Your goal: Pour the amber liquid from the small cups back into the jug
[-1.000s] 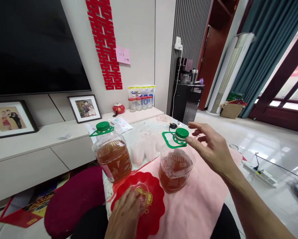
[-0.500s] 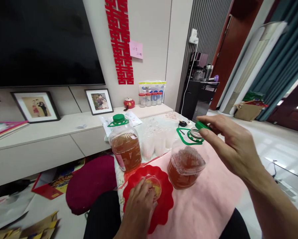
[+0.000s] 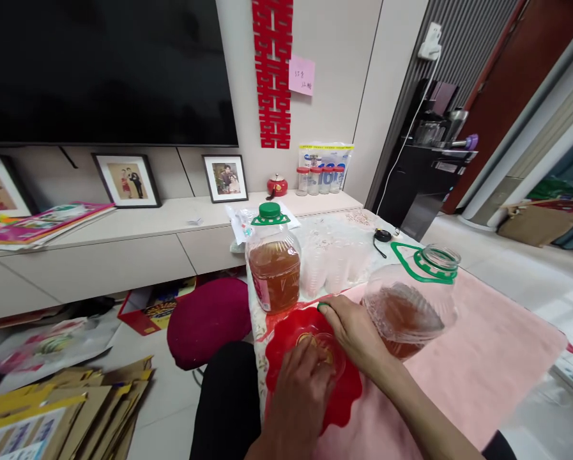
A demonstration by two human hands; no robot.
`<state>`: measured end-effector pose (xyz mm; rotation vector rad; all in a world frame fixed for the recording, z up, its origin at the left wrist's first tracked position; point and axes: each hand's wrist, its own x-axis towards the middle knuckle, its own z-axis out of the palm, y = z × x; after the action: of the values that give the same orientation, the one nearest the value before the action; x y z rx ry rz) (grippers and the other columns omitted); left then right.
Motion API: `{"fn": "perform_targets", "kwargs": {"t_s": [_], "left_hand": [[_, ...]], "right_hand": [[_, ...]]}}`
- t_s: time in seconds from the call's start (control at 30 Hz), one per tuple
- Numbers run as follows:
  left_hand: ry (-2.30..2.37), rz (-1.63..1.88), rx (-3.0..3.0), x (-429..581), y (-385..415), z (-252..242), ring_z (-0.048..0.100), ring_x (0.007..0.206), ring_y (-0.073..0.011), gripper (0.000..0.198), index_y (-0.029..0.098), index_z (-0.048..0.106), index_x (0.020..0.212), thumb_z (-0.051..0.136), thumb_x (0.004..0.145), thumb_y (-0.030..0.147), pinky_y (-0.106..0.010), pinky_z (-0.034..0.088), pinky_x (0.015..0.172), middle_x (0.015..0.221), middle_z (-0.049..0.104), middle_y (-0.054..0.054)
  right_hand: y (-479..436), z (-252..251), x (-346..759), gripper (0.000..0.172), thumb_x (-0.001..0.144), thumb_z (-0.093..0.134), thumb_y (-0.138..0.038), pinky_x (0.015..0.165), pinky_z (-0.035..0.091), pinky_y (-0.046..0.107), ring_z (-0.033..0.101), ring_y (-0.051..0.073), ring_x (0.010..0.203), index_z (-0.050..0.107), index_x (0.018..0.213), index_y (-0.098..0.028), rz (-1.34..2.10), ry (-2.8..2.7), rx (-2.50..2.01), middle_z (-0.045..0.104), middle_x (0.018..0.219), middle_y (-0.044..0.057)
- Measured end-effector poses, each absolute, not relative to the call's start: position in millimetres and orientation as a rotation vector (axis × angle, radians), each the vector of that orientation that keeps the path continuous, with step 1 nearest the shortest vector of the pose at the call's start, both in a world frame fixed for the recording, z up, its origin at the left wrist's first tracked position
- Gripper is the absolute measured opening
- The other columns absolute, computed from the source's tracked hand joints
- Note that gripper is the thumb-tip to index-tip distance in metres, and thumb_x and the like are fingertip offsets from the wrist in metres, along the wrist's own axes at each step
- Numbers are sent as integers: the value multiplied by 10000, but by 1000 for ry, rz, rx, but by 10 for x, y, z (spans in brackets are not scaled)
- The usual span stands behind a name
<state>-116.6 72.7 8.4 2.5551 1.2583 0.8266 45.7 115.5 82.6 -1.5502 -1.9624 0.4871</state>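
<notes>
My right hand [image 3: 356, 329] is closed on a green bottle cap [image 3: 322, 308], at the upper rim of a red scalloped tray [image 3: 348, 402]. Inside that tray, my left hand [image 3: 303, 386] curls its fingers on a clear plastic cup [image 3: 336, 361], which they partly cover. To the right stands a large clear plastic jug [image 3: 405, 313], part full of brown liquid, its mouth uncapped and a green handle round its neck. A second jug [image 3: 274, 271] of brown liquid stands behind the tray, with its green cap on.
Several clear plastic cups [image 3: 334, 265] stand in stacks behind the tray. A black tape measure or similar round item [image 3: 382, 236] lies near the back edge. Pink cloth [image 3: 497, 338] covers the table's right part. Left are a maroon stool [image 3: 209, 322] and flattened cardboard [image 3: 94, 409].
My right hand has carried the green cap off the right jug's mouth, leftward and down to the tray. My left hand stays in the tray. The view has turned left.
</notes>
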Motion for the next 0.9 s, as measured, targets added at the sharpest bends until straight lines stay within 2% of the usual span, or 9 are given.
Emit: {"fn": "perform_targets", "kwargs": {"t_s": [0.17, 0.27, 0.37, 0.6, 0.77, 0.9], "left_hand": [[1245, 952, 2531, -1148, 699, 5, 688, 1211, -340, 143, 237, 705, 955, 593, 929, 151, -557, 639, 963, 1180, 763, -38], [1230, 1003, 2532, -1141, 696, -31, 689, 1207, -328, 140, 226, 689, 944, 559, 954, 175, -534, 642, 962, 1183, 758, -56], [1222, 1035, 2543, -1139, 692, -59, 695, 1186, -337, 119, 213, 674, 915, 567, 945, 170, -539, 650, 935, 1173, 754, -72], [1214, 1051, 2571, -1152, 675, -76, 713, 1121, -333, 126, 209, 668, 963, 590, 908, 127, -539, 661, 902, 1116, 754, -67], [1205, 1030, 2594, -1181, 666, -27, 720, 1111, -330, 109, 217, 665, 942, 610, 887, 140, -509, 674, 870, 1058, 756, -60], [1212, 1011, 2631, -1196, 679, -17, 719, 1140, -348, 114, 219, 670, 945, 649, 861, 143, -509, 677, 872, 1109, 765, -75]], "right_hand": [[1523, 583, 368, 322, 1065, 424, -272, 843, 528, 378, 692, 214, 901, 701, 957, -150, 431, -1972, -1691, 732, 917, 84], [1675, 486, 324, 231, 1042, 538, -330, 897, 559, 418, 697, 194, 961, 688, 1026, -155, 426, -2010, -1741, 725, 995, 47], [1789, 421, 280, 228, 1004, 618, -363, 928, 571, 446, 695, 205, 1020, 684, 1103, -169, 444, -2076, -1763, 720, 1094, 53], [1908, 322, 148, 247, 990, 640, -365, 950, 568, 467, 688, 220, 1064, 679, 1141, -173, 480, -2176, -1783, 709, 1172, 69], [1930, 336, 147, 245, 979, 656, -365, 940, 574, 461, 709, 215, 1034, 691, 1117, -165, 522, -2133, -1721, 734, 1134, 66], [1660, 554, 266, 265, 1006, 570, -295, 968, 562, 427, 723, 254, 1087, 697, 1179, -140, 484, -2020, -1590, 761, 1179, 131]]}}
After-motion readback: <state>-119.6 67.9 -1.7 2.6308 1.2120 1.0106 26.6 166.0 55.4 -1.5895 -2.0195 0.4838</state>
